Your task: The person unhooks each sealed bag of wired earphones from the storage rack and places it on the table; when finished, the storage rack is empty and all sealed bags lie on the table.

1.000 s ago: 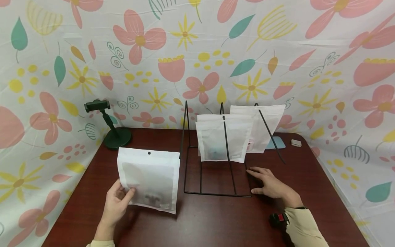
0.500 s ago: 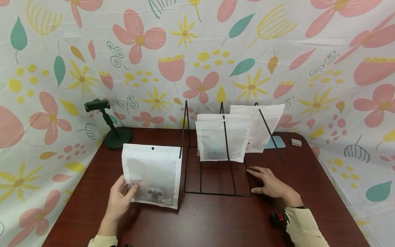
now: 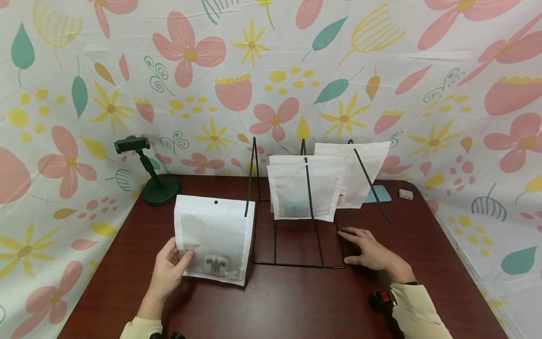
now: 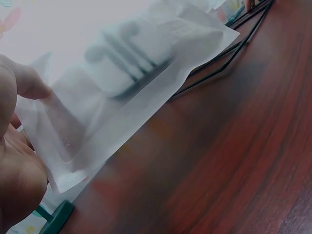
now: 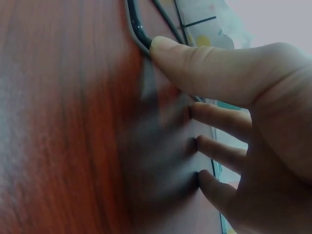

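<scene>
In the head view my left hand [image 3: 167, 268] pinches the left edge of a white zip pouch [image 3: 213, 230] with a round hang hole at its top. Through the pouch's frosted front shows a pair of earphones [image 4: 131, 53]. Its upper right part overlaps the front tip of the left prong of a black wire display rack [image 3: 296, 266]. Two white pouches [image 3: 306, 188] hang on the middle prong, and a larger one [image 3: 370, 165] on the right prong. My right hand [image 3: 372, 252] rests at the rack's front right corner, thumb tip against the wire, fingers spread on the tabletop.
A dark green phone stand [image 3: 161, 188] stands at the back left of the brown table [image 3: 296, 306]. Behind the rack on the right lie a light blue flat piece [image 3: 378, 194] and a small white block [image 3: 405, 194]. A flowered cloth [image 3: 275, 70] closes off the back and sides.
My left hand has carried the pouch a little right and away from me, with its top edge nearer the left prong. My right hand and the rack have stayed put.
</scene>
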`<action>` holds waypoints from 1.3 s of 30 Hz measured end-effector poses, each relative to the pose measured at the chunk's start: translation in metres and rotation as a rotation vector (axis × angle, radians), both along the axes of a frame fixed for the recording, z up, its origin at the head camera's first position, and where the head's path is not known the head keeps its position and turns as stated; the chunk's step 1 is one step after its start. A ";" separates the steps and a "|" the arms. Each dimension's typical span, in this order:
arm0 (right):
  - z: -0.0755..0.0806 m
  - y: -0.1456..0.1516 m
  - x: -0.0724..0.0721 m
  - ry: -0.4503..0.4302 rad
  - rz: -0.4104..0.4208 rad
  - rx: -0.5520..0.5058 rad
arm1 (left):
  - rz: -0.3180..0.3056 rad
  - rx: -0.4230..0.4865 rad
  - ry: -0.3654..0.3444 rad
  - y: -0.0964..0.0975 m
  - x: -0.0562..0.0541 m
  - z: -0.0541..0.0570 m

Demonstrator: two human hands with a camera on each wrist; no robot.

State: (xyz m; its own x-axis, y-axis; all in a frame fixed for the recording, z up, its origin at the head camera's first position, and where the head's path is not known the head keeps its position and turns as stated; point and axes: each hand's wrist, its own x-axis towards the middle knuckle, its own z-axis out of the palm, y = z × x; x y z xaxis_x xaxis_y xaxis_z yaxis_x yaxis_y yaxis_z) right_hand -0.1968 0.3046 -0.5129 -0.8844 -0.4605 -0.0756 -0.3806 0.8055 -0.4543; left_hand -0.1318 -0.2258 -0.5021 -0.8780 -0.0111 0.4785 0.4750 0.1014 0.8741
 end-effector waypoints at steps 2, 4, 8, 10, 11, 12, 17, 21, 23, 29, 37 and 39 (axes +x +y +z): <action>0.000 0.000 0.000 0.003 0.005 -0.001 | 0.006 -0.006 -0.001 0.000 -0.001 0.001; 0.000 0.000 0.000 0.004 0.002 -0.004 | 0.013 -0.009 -0.010 0.000 -0.001 0.002; 0.000 0.001 0.000 0.005 0.000 0.000 | 0.032 -0.024 -0.034 0.001 -0.002 0.003; 0.000 0.001 0.000 0.006 0.002 0.003 | 0.045 -0.032 -0.049 0.002 -0.003 0.002; 0.000 0.001 0.000 0.007 0.003 0.006 | 0.054 -0.039 -0.059 0.002 -0.003 0.002; 0.000 0.001 0.000 0.006 0.003 0.008 | 0.062 -0.045 -0.070 0.002 -0.004 0.002; 0.000 0.001 0.000 0.008 -0.001 0.010 | 0.101 -0.076 -0.129 0.003 -0.009 0.002; 0.000 0.001 0.000 0.013 0.001 0.012 | 0.113 -0.071 -0.165 0.004 -0.014 -0.001; 0.000 0.002 0.001 0.016 0.004 0.014 | 0.105 -0.077 -0.184 0.005 -0.018 -0.002; -0.002 0.002 0.001 0.020 0.006 0.013 | 0.077 -0.119 -0.236 0.010 -0.029 -0.003; -0.001 0.001 -0.001 0.008 0.006 0.015 | 0.107 -0.100 -0.309 0.017 -0.032 -0.005; -0.001 0.001 -0.001 0.009 0.006 0.013 | 0.115 -0.096 -0.333 0.019 -0.033 -0.004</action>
State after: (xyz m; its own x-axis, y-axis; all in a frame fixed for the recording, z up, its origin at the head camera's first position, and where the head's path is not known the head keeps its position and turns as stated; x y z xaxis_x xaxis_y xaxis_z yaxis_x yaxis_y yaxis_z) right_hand -0.1978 0.3051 -0.5140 -0.8821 -0.4652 -0.0740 -0.3896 0.8088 -0.4405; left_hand -0.1646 -0.2072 -0.5062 -0.9814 -0.0883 0.1702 0.1466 0.2268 0.9628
